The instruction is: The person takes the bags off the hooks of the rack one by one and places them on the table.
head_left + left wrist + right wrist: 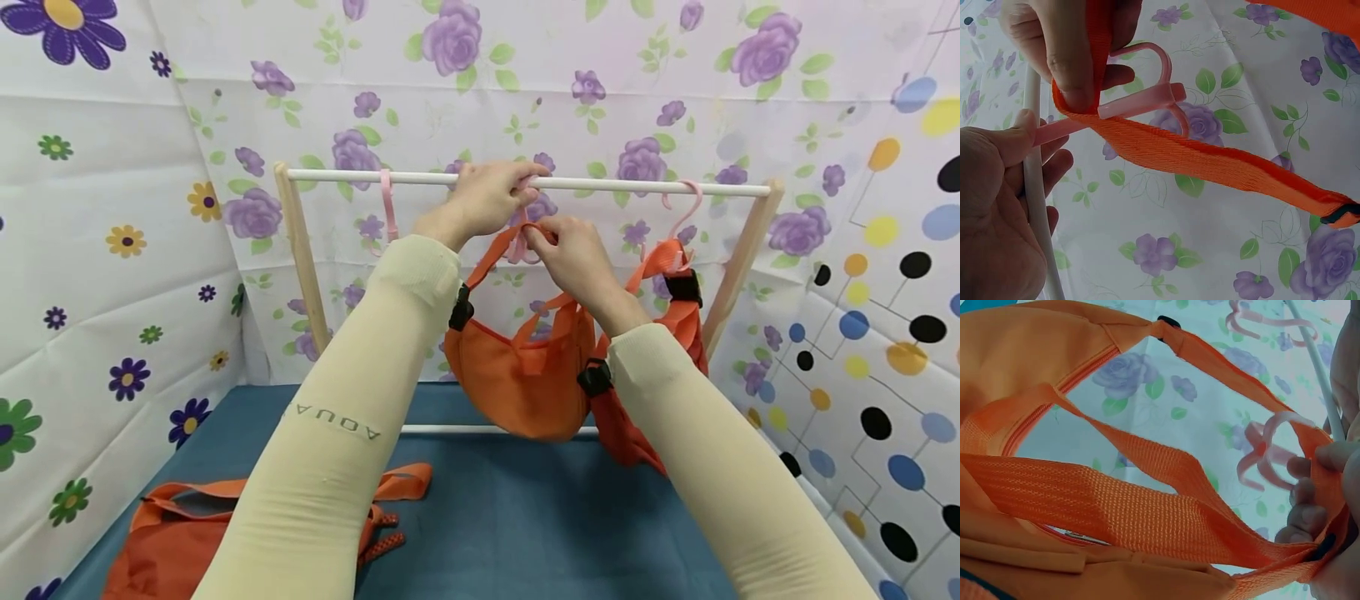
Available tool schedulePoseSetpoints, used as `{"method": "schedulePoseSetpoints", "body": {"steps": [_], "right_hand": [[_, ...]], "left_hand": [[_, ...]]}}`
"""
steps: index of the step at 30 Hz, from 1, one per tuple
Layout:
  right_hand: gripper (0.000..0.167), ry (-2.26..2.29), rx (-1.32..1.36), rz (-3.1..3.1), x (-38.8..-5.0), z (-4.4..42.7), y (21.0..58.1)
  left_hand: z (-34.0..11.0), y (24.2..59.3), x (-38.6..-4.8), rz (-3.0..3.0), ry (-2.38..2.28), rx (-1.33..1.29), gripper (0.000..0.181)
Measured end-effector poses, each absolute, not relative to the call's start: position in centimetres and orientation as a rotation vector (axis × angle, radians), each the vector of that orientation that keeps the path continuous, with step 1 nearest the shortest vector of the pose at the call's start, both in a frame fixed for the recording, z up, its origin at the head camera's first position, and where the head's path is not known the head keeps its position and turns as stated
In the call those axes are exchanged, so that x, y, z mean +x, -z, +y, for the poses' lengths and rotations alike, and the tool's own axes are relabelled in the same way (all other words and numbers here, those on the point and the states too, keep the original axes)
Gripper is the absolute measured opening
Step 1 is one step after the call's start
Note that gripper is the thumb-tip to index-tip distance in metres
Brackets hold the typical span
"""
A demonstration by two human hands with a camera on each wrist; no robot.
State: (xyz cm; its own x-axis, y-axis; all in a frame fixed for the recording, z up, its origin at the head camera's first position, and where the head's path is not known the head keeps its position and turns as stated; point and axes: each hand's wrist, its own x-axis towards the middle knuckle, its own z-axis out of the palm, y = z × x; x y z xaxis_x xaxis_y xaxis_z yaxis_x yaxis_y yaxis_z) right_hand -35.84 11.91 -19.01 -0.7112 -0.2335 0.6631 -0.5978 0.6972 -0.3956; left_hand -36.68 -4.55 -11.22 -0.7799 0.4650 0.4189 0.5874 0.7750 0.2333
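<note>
An orange bag point(525, 383) hangs by its strap point(1166, 150) just under the white rail point(600, 184). My right hand point(573, 254) pinches the strap beside a pink hanger point(1141, 103); in the right wrist view the fingers of my right hand point(1322, 494) curl round the orange webbing. At the rail, my left hand point(487, 198) holds the hanger's stem between thumb and fingers, as the left wrist view shows with my left hand point(997, 194). The strap lies across the hanger's stem, near its pink hooks point(1266, 450).
Another pink hanger point(388, 204) hangs at the rail's left. On the right, a pink hanger point(690, 208) carries a red-orange bag point(630, 429). A third bag point(168, 550) lies at the front left of the blue cloth point(510, 517). Wooden posts point(300, 258) support the rail.
</note>
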Motion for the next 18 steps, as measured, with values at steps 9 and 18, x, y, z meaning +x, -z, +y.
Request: {"method": "schedulePoseSetpoints", "body": {"steps": [9, 18], "right_hand": [[0.043, -0.764, 0.661, -2.304, -35.2, 12.0, 18.6], [0.043, -0.823, 0.692, -2.314, -34.7, 12.2, 19.1]], "left_hand": [[-4.3, 11.0, -36.5, -2.633, 0.504, -0.802, 0.046], [-4.7, 11.3, -36.4, -2.629, 0.489, -0.829, 0.048]]}}
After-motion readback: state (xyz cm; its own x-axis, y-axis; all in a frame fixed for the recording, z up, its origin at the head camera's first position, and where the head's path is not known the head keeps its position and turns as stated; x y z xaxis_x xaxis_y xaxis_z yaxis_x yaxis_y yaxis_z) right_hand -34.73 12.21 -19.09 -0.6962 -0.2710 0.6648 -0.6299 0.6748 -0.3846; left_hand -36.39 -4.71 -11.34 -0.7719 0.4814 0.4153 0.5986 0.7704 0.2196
